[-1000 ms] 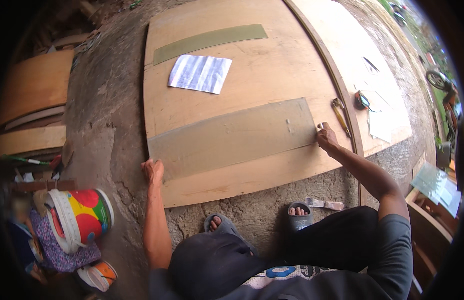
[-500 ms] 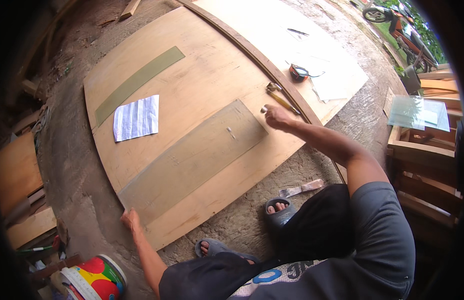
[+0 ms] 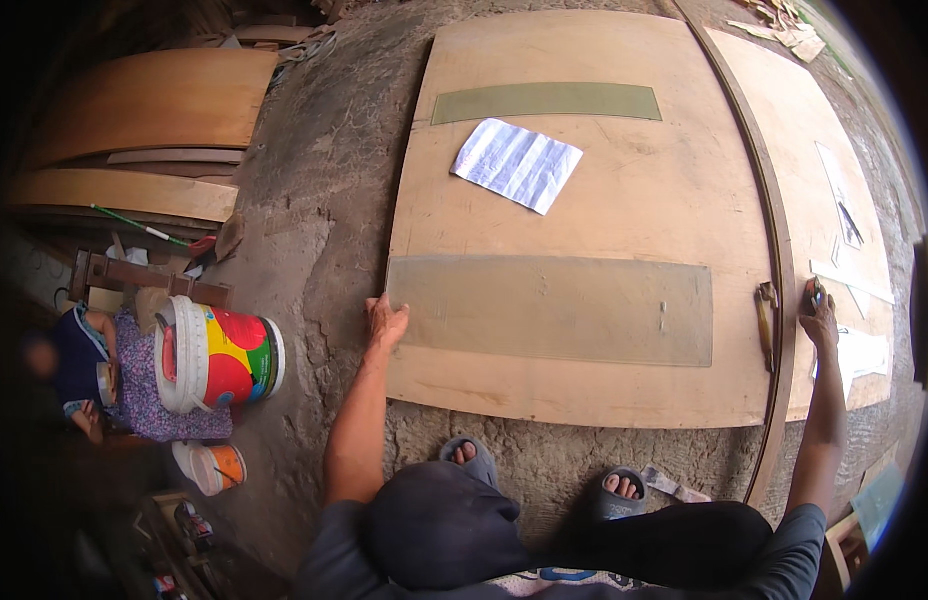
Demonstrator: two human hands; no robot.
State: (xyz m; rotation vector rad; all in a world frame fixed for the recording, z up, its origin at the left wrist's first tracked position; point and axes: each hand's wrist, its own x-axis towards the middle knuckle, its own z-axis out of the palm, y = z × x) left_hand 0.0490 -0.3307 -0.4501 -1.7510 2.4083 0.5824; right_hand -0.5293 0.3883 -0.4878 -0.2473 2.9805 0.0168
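Note:
A long clear glass pane point(image 3: 544, 305) lies flat on a plywood board point(image 3: 604, 395), its left end at the board's left edge. At that end my left hand point(image 3: 387, 322) grips the pane's edge, with the thumb on top and the other fingers partly hidden. Far to the right, my right hand point(image 3: 820, 318) is closed around a dark tape measure point(image 3: 815, 291), which it mostly covers. A small pale piece point(image 3: 663, 316) rests on the pane near its right end. Between pane and right hand, a brass-coloured tool point(image 3: 764, 325) lies against a long wooden strip point(image 3: 780, 250).
Beyond the pane are a striped cloth point(image 3: 519, 165) and a narrower greenish glass strip point(image 3: 549, 102). Right of the wooden strip, a pen point(image 3: 850, 224) and glass offcuts lie on a pale sheet. A colourful bucket point(image 3: 234, 357) and a seated person point(image 3: 79, 360) are at left.
The view has swung left. My right hand has moved from beside the pane's right end, across the wooden strip, onto the tape measure. My left hand stays at the pane's left end.

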